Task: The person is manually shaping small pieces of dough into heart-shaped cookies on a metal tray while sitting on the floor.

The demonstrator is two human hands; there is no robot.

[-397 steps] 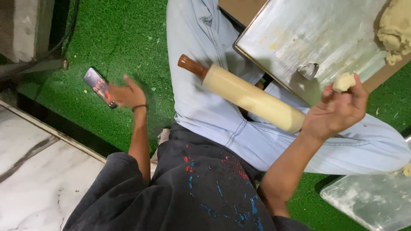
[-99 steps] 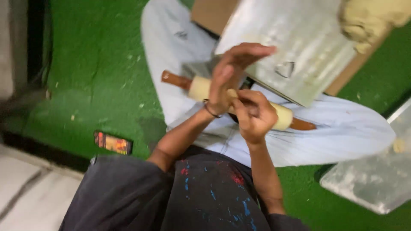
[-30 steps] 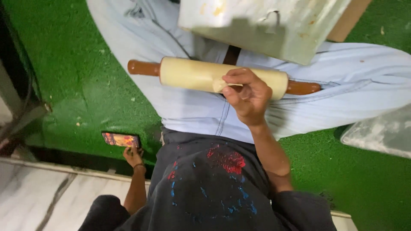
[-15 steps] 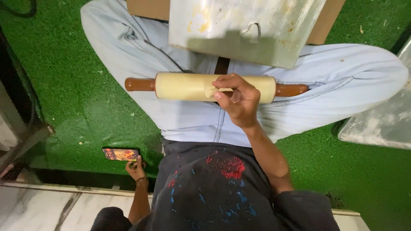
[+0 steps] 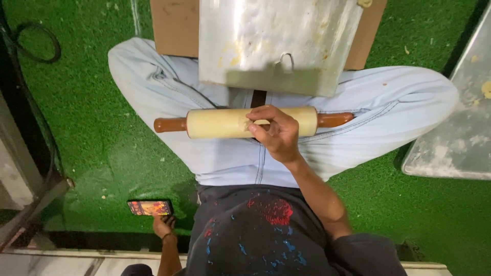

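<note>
A pale wooden rolling pin (image 5: 225, 123) with brown handles lies across my lap on light blue jeans. My right hand (image 5: 273, 133) sits on the middle of its barrel, fingers curled down over it. Low at the left, my left hand (image 5: 163, 225) reaches the near edge of a phone (image 5: 150, 207) with a lit screen, which lies on the green turf. Whether its fingers grip the phone is unclear. A metal tray (image 5: 266, 46) dusted with flour rests on a brown board (image 5: 171, 28) just beyond my knees.
Green artificial turf (image 5: 92, 133) covers the floor around me. A second floured metal tray (image 5: 455, 138) lies at the right. A black cable (image 5: 36, 46) loops at the far left, and a marble ledge (image 5: 61, 260) runs along the bottom edge.
Both hands were together above the rolling pin 3.3 s ago. Since then my left hand has dropped to the phone. My right hand has stayed on the pin for the last second.
</note>
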